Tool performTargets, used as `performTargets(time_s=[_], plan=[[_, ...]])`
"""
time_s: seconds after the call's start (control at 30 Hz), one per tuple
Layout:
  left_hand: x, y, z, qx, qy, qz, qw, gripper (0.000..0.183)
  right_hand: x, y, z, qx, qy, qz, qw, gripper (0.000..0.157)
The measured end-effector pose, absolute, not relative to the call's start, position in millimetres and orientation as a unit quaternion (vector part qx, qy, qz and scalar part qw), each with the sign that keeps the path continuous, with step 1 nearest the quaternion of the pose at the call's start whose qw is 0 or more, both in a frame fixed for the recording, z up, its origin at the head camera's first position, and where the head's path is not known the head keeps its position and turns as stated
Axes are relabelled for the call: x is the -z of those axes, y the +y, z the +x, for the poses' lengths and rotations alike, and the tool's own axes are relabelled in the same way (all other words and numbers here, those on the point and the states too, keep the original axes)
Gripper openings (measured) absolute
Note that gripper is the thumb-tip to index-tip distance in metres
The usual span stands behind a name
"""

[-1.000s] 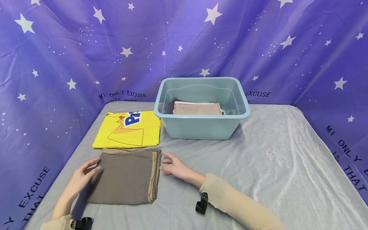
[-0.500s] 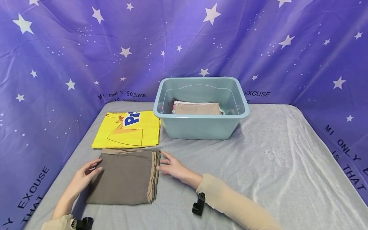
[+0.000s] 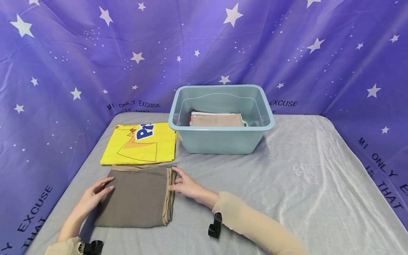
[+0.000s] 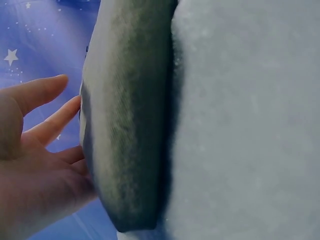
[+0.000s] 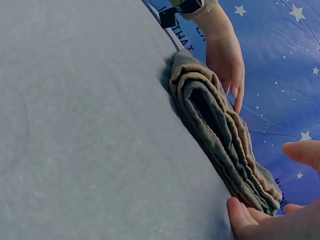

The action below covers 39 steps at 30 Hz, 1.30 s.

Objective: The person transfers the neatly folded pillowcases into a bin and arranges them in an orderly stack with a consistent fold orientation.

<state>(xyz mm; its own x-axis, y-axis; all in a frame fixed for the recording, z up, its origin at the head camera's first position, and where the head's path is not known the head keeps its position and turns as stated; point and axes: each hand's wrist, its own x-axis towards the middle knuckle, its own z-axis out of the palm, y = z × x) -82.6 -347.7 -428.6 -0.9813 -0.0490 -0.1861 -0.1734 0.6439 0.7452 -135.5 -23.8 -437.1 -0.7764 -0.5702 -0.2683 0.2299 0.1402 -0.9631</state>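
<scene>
A folded brown cloth (image 3: 135,198) with tan inner layers lies flat at the front left of the table; its exact kind cannot be told. My left hand (image 3: 89,200) is at its left side, fingertips at the edge. In the left wrist view the left hand (image 4: 47,175) has spread fingers meeting the smooth fold. On the opposite side, my right hand (image 3: 189,186) reaches the layered right edge with extended fingers. The right wrist view has the right hand (image 5: 285,222) touching one end of the stacked folds, its thumb raised clear of the cloth.
Behind the brown cloth lies a folded yellow printed cloth (image 3: 159,148). A blue-green plastic bin (image 3: 220,141) stands at the back middle, holding several folded fabrics, a beige one (image 3: 218,120) in front. A purple star-patterned curtain (image 3: 178,35) encloses the grey-covered table (image 3: 302,198).
My right hand has moved left, from beside the brown cloth onto its right edge. The left hand has barely shifted toward the cloth. The view has drifted slightly.
</scene>
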Motion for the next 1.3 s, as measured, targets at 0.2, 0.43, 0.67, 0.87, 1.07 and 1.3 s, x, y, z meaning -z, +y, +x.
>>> performTargets(time_s=[0.2,0.43,0.67,0.87,1.07,1.3], plan=[[428.8,-348.2,-83.2,-0.416,0.903,-0.063,0.081,0.058,437.3,-25.5,-134.2,0.644,0.681,-0.150,0.314,0.066],[428.3,-349.1,-82.4,-0.439,0.890,-0.072,0.099,0.061,439.3,-28.2,-134.2,0.618,0.699,-0.171,0.315,0.066],[431.3,-350.2,-82.6,-0.437,0.892,-0.077,0.091,0.058,440.8,-33.5,-135.5,0.603,0.713,-0.167,0.317,0.063],[428.9,-350.7,-81.4,-0.451,0.885,-0.066,0.092,0.058,443.1,-38.5,-135.3,0.601,0.722,-0.161,0.303,0.061],[428.6,-352.9,-81.5,-0.456,0.883,-0.063,0.092,0.058,442.4,-44.6,-132.0,0.599,0.730,-0.157,0.290,0.061],[432.1,-353.3,-80.7,-0.457,0.884,-0.058,0.081,0.054,441.3,-47.2,-130.6,0.591,0.744,-0.148,0.275,0.061]])
